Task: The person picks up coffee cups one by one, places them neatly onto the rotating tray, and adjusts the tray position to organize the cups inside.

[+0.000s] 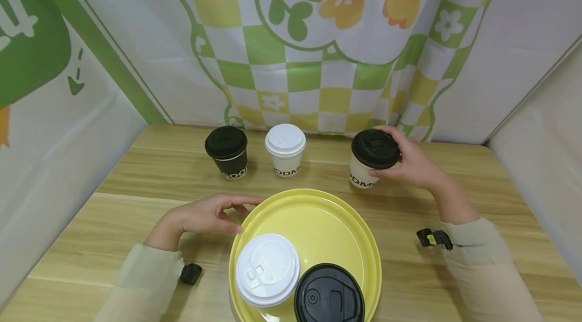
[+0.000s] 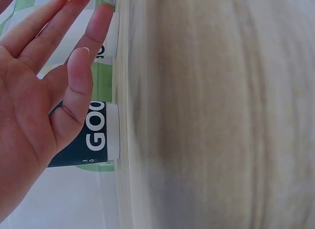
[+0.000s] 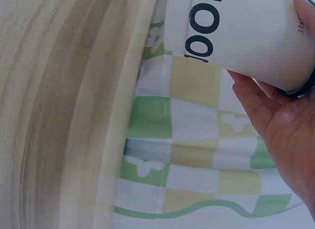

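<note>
My right hand (image 1: 416,163) grips a white paper cup (image 1: 359,176) with a black lid, thumb and fingers round its upper part. In the right wrist view a strip of curtain shows between the cup's base and the table, so it looks slightly raised. My left hand (image 1: 206,216) is at the left rim of a round yellow tray (image 1: 336,226), its fingers loosely extended. On the tray are a white-lidded cup (image 1: 268,269) and a black-lidded cup (image 1: 329,294), their sides mostly hidden. The left wrist view shows the left palm and spread fingers.
Toward the back of the wooden table (image 1: 150,170) stand a dark paper cup (image 1: 232,165) with a black lid and a white paper cup (image 1: 286,163) with a white lid. A checked, flowered curtain (image 1: 304,79) hangs behind them. Pale walls flank both sides.
</note>
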`<state>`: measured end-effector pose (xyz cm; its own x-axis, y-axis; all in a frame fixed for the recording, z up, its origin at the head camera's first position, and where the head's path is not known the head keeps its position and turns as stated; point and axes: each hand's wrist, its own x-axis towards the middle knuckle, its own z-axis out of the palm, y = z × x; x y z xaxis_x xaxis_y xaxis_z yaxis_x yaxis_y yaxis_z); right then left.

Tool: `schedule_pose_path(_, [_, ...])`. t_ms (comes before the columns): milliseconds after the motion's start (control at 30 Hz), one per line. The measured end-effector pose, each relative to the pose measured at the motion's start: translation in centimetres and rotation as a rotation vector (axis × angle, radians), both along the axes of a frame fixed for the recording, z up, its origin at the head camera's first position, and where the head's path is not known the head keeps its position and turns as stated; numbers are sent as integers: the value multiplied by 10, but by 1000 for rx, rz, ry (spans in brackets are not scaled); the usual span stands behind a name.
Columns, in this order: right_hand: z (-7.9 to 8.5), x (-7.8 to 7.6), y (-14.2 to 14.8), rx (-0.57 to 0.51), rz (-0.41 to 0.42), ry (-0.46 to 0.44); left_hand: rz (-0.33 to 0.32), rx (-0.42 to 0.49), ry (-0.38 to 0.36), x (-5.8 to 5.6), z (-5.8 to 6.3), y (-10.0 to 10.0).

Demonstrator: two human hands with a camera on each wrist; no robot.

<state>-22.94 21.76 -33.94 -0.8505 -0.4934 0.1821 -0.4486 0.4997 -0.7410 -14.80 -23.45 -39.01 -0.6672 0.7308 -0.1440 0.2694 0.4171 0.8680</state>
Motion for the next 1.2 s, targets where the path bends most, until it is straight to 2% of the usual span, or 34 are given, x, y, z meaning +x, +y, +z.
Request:
schedule_pose_path(300, [7,15,4,-41,27,45,1,3,8,1,0,0])
schedule_pose_path(767, [17,41,5,-136,172,89,0,13,18,0,-2,-1])
schedule_pose_path(933, [22,53,7,-137,187,94,1,7,17,1,-1,0])
schedule_pose_path(1200, [31,68,9,-133,258,138,-1,7,16,1,-2,0])
